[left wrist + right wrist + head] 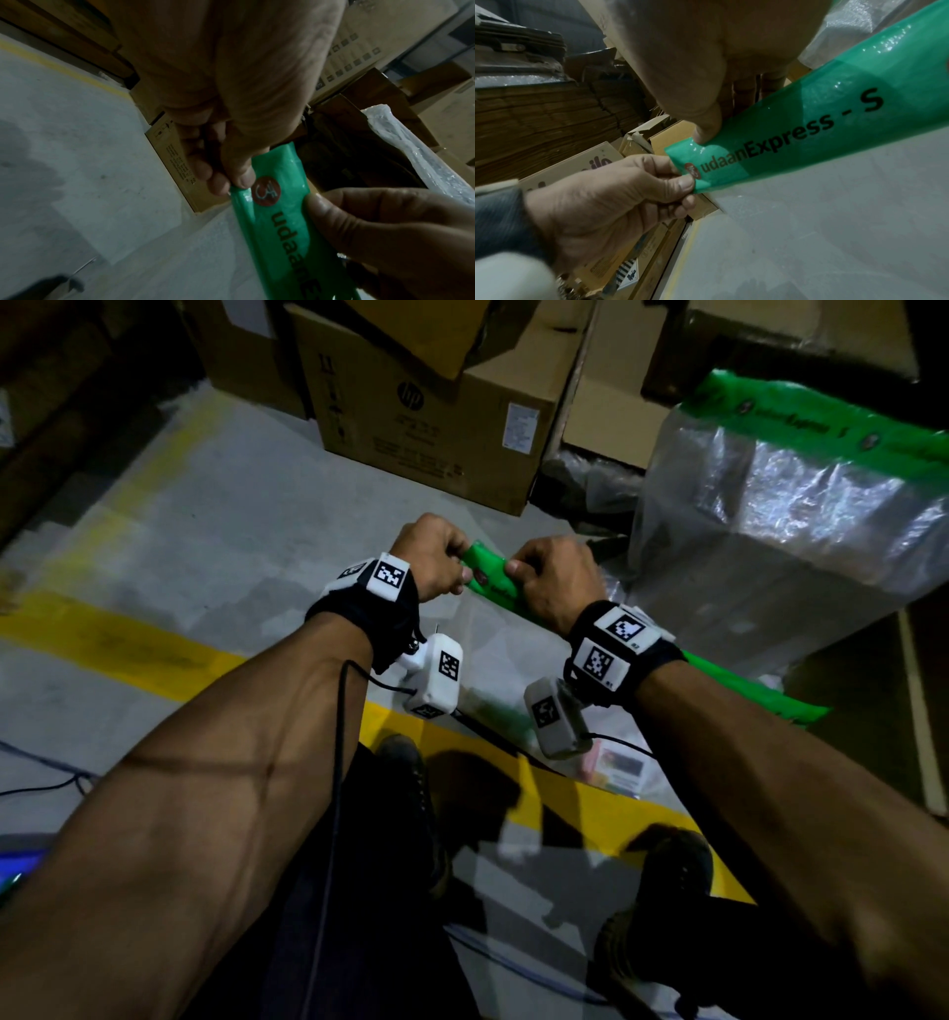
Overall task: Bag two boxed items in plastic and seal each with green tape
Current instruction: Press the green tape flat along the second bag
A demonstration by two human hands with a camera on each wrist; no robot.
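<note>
A clear plastic bag with a green printed strip along its mouth hangs between my hands above the floor. My left hand pinches the strip's end between thumb and fingers. My right hand pinches the same strip just beside it, thumb on top. A small colourful box shows through the plastic lower down. To the right stands a larger box wrapped in clear plastic with a green strip across its top.
A brown HP carton and several more cartons stand stacked ahead and to the left. Yellow floor lines cross the grey concrete. My shoes are below the bag, and cables lie at lower left.
</note>
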